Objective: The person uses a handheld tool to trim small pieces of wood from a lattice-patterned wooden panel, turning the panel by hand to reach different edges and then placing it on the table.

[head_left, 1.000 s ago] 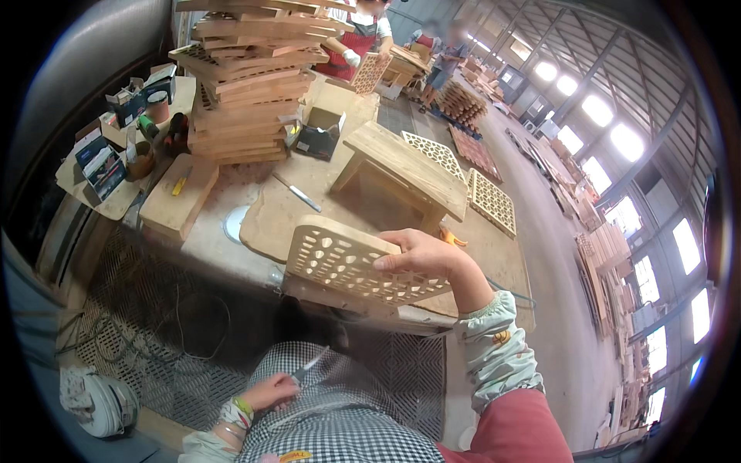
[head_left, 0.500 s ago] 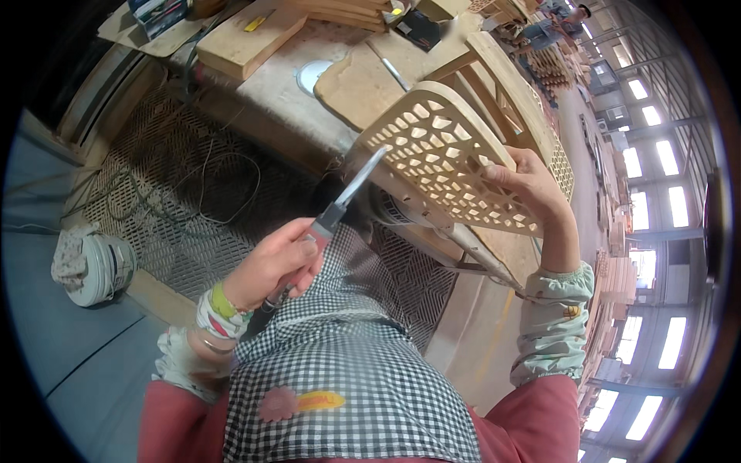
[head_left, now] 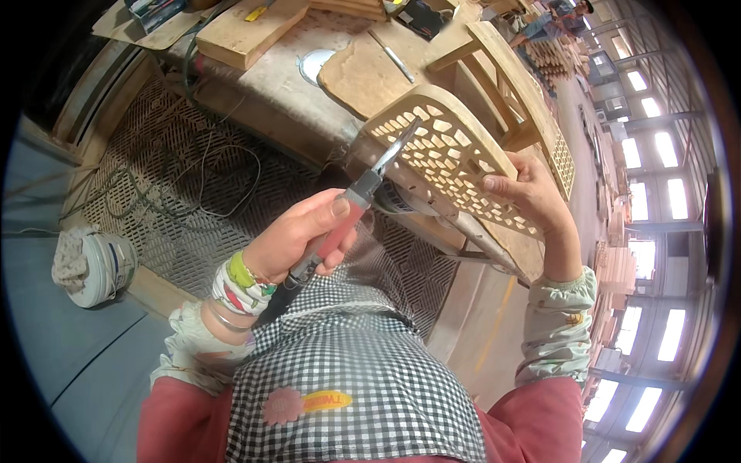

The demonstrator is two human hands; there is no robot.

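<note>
My left hand (head_left: 312, 231) is closed around the red and dark grey handle of a slim file-like tool (head_left: 395, 148). Its narrow pale blade points up and to the right, with the tip over the holes near the panel's upper left. In my right hand (head_left: 532, 193) is the right edge of a light wooden panel (head_left: 472, 158), pierced with many irregular holes. The thumb lies on the face and the other fingers are mostly hidden behind. The panel stands tilted at the workbench edge. I cannot tell whether the blade touches the wood.
Behind the panel stands a wooden frame (head_left: 494, 69) with slats. The workbench (head_left: 270, 89) carries a thick board (head_left: 251, 35), a thin brown sheet (head_left: 363, 73) and a white disc (head_left: 312, 65). Cables (head_left: 204, 189) cross the floor mat near a white bucket (head_left: 104, 270). A person (head_left: 544, 27) is far off.
My left hand has moved up and to the right with the tool, bringing its tip farther over the panel's holes. The right hand keeps its hold on the panel, almost unmoved.
</note>
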